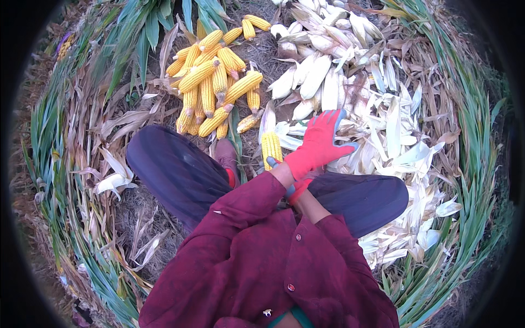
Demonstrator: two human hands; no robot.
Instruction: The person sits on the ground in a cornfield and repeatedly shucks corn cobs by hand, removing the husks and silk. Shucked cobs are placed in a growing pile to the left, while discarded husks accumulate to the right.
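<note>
My left hand, in a red and grey work glove, reaches across over the edge of the husk pile, its fingers spread and nothing visible in them. Beneath its wrist, my right hand, gloved alike and partly hidden, grips the lower end of a yellow corn cob. Pale peeled husk lies just behind and beside this cob. A heap of husked yellow cobs lies beyond my left foot. Ears still in pale husks are piled beyond my left hand.
Loose dry husks spread along my right side. Green and dry corn stalks curve around the ground on both sides. My bent legs frame the near ground. A husk lies left of my knee. Long green leaves stand at the upper left.
</note>
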